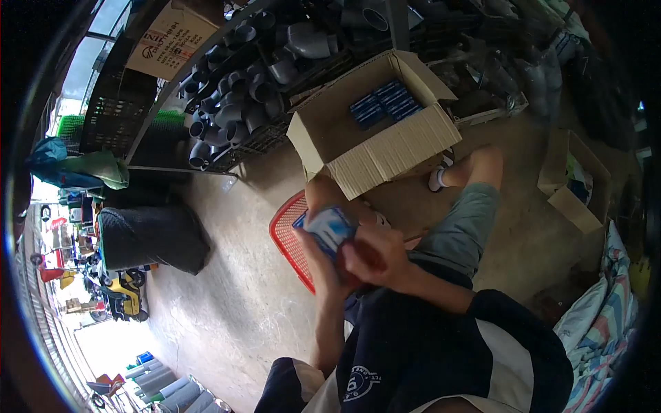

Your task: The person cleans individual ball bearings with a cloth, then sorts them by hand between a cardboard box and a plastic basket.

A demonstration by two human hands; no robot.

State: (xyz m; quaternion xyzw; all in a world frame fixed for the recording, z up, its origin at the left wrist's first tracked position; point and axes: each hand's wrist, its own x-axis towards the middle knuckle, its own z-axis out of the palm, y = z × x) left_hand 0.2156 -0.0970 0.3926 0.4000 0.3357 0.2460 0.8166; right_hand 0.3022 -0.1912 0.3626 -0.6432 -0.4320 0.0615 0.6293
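A blue and white packet [330, 228], blurred by motion, is held up in front of my body. My left hand [319, 265] is wrapped round its left side. On the right, my right hand [383, 256] is closed on a dark red thing [365, 260] against the packet; what that thing is cannot be made out. Below and behind both hands, a red plastic basket [288, 237] stands on the floor. Farther forward is an open cardboard box [392, 148] with several blue packs [385, 103] lying inside.
Grey pipe fittings [234, 103] fill crates on a rack beyond the box. A smaller open carton [575, 179] stands at the right. At the left is a dark roll [151, 237]; a striped sack [602, 310] lies at the lower right.
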